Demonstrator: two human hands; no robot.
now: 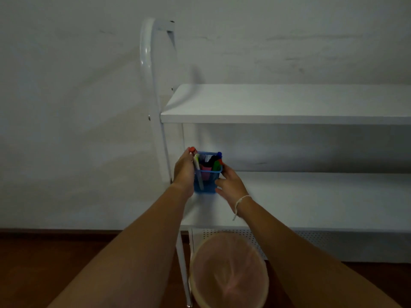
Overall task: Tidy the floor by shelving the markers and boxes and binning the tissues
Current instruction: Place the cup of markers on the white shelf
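Dim, even light; plain white wall (77,85) with faint scuffs; dark skirting band at its foot, above a reddish-brown wooden floor (44,263); white shelf unit (289,103) against the wall — curved tubular frame (151,74) at its left end, two boards visible, perforated panel (311,241) below the lower board.

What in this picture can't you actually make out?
- Head view: whether the blue mesh holder rests on the lower shelf; both hands, left hand and right hand, cover its sides.
- How many markers: bunched, dim.
- Bin contents: too dim.
- Shelf's right end: cut off.
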